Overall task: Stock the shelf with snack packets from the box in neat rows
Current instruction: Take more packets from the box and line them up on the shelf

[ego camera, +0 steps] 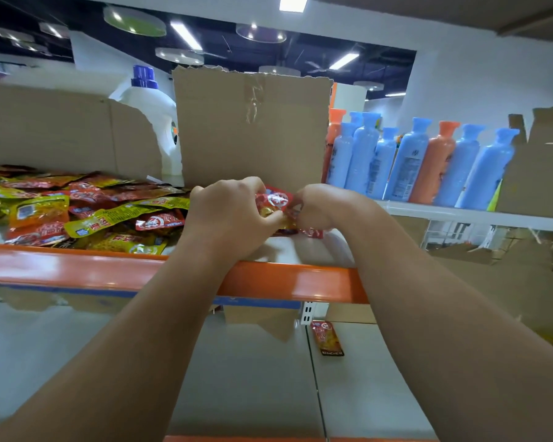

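Hiding most of the red snack packets (276,201) they grip, the left hand (233,215) and right hand (321,207) curl their fingers round the bunch just above the orange-edged shelf (77,269); its count cannot be told. A torn cardboard panel (253,138) stands just behind. Loose packets (77,215) lie heaped on the shelf's left.

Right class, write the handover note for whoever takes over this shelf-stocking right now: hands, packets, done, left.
Left hand and right hand: both grip a small bunch of shiny red snack packets above the orange-edged metal shelf.
Done: a loose heap of red and yellow packets lies on the shelf's left part, not in rows.
One stray red packet sits lower down.
Left: set the bunch down, straighten the heap into rows.
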`<state>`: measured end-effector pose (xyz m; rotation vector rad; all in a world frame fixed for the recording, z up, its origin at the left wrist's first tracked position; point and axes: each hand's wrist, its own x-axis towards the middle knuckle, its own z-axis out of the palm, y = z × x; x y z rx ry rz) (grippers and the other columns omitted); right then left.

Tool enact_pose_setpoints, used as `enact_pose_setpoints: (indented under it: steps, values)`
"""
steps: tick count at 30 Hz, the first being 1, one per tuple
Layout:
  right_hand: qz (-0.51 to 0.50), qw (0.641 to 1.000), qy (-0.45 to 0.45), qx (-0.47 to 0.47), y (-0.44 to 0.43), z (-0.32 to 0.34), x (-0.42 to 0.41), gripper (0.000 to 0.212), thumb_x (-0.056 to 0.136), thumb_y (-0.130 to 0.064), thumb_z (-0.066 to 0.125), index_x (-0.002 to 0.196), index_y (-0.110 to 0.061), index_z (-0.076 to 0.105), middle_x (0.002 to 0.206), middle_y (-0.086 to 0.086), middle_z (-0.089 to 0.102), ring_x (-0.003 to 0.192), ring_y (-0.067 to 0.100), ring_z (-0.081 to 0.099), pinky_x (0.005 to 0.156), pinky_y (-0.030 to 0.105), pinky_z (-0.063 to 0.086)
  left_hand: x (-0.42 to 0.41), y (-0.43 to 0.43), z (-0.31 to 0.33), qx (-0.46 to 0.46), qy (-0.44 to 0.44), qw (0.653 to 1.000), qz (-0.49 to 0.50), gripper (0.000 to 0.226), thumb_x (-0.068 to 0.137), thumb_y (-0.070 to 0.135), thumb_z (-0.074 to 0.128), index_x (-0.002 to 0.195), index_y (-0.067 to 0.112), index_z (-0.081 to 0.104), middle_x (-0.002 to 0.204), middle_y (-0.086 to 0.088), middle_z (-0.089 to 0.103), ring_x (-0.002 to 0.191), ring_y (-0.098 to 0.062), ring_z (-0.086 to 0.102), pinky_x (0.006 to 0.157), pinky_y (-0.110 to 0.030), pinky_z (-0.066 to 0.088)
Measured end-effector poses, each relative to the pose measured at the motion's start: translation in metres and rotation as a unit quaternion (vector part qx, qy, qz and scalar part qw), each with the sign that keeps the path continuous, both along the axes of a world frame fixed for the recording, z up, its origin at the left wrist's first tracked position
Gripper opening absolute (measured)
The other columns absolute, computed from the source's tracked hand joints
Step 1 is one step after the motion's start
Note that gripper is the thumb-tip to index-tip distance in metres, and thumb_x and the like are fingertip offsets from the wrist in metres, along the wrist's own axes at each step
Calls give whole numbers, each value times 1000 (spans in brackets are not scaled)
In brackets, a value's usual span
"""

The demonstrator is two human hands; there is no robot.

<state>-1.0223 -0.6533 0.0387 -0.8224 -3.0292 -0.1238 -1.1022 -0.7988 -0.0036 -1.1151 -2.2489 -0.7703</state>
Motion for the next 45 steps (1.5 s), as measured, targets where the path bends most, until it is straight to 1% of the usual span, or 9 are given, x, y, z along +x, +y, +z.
enact_pose_setpoints:
  steps: [9,12,15,18,21,26,33,39,45]
  values:
    - [125,982,143,-11,17,-17,15,48,80,10,51,95,-27,78,108,2,61,94,28,64,79,40,54,-2,0,-3,38,3,999,7,43,91,62,58,117,28,66,97,2,73,98,-27,67,88,-40,50]
    - [111,974,196,4,8,-15,20,12,91,-23,66,82,-27,71,91,0,61,80,24,63,68,37,53,-2,0,-2,41,-12,999,-8,42,91,59,61,118,27,68,98,2,73,97,-26,67,87,-39,52]
    - [96,994,54,-11,-15,-14,25,29,91,-60,61,92,-31,68,88,-8,62,84,18,60,73,33,51,-2,1,-2,41,-31,998,-23,41,90,55,64,118,26,69,101,0,74,98,-26,67,85,-38,54]
    - [109,991,68,-41,-13,-18,28,29,92,-56,63,78,-31,66,85,-5,60,80,19,58,66,32,44,-1,1,-1,40,-26,999,-21,40,89,55,65,117,26,70,100,0,75,97,-26,67,83,-38,54]
    - [118,981,128,-84,-2,-21,38,14,88,-38,75,97,-27,75,93,-7,64,89,20,61,75,30,47,-1,1,-1,39,-10,999,-18,42,90,56,64,119,27,70,101,-1,75,97,-27,67,82,-37,53]
    - [24,983,169,-72,1,-26,44,44,85,-41,75,126,-34,62,110,-10,60,96,15,59,77,31,49,-1,2,-2,44,-15,998,-40,40,88,54,68,117,27,71,95,1,74,91,-23,65,78,-32,49]
    - [-54,987,133,-78,13,-15,55,40,81,-33,70,119,-32,58,88,-8,56,74,9,56,55,27,37,4,-4,-2,75,-18,993,-86,43,84,52,75,117,25,71,89,4,73,86,-18,67,80,-32,54]
    - [-41,940,292,-172,49,-27,100,47,68,-43,74,113,-36,62,101,-11,67,82,9,67,75,33,57,17,-8,3,130,28,985,-113,44,87,47,77,126,26,71,102,8,75,85,-5,65,76,-17,48]
    - [-32,919,349,-179,115,-52,156,47,80,-37,77,124,-26,63,109,-4,68,90,4,65,73,26,55,74,46,14,86,-33,991,-99,24,83,54,74,97,35,72,71,19,67,70,2,64,66,-22,49]
